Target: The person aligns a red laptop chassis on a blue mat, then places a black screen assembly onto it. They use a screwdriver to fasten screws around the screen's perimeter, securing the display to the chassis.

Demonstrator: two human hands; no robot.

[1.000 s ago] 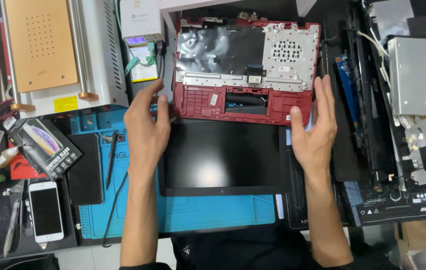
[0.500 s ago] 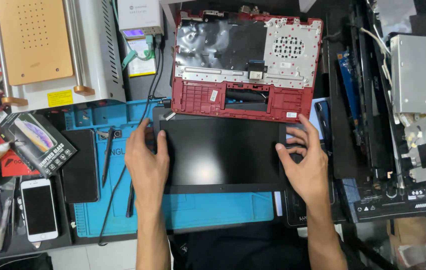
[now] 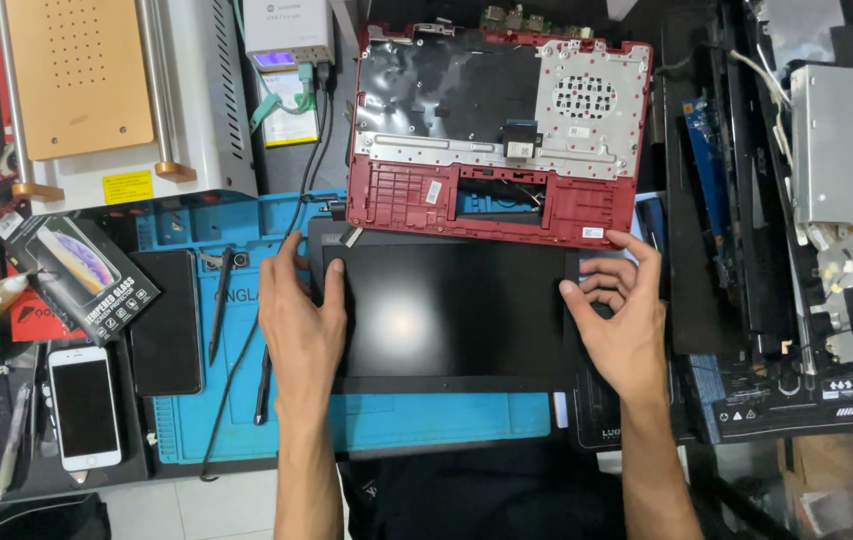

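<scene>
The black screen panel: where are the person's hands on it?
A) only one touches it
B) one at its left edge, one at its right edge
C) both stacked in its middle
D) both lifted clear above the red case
B: the left hand rests on the left edge of the black screen panel, the right hand on its right edge.

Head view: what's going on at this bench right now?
A person has both hands on a black laptop screen panel lying flat on a blue work mat. The left hand presses its left edge and the right hand its right edge. A red laptop base shell, opened up, lies just beyond it.
</scene>
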